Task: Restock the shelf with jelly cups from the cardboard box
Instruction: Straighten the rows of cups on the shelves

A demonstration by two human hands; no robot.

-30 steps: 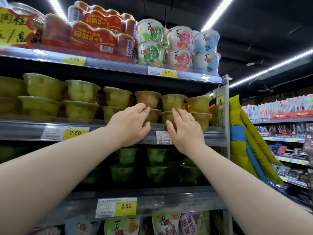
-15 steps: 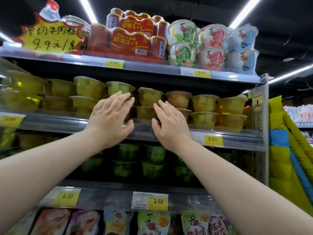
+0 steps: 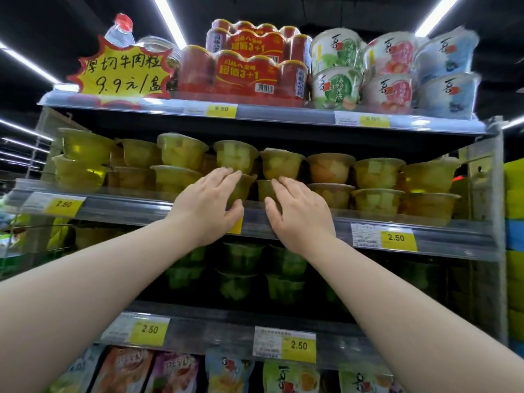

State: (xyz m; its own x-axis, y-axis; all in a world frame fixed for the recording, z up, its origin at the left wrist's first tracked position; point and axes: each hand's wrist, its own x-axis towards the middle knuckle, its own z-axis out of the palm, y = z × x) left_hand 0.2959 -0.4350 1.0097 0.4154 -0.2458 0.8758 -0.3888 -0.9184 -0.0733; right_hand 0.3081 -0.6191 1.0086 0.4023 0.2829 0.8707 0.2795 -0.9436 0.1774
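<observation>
Cups (image 3: 236, 157) of thin clear plastic, round and tapering to a narrow base under a wide flat rim, stand two high along the middle shelf (image 3: 127, 207). They hold glossy yellow jelly with pale fruit cubes. The shelf is grey metal with a clear plastic rail (image 3: 453, 241) along its front edge, and the rail carries yellow price tags (image 3: 395, 238).

Both grips reach to the middle of that front edge. The left grip (image 3: 208, 207) is released: its fingers lie spread and nearly straight against the front of a bottom cup (image 3: 244, 190), thumb down at the rail. The right grip (image 3: 302, 215), just beside it, is released too, with its fingertips touching the next cup (image 3: 265, 190) and its thumb over the rail.

Green cups (image 3: 241, 256) fill the shelf below, and red shrink-wrapped packs (image 3: 246, 73) sit on the top shelf.
</observation>
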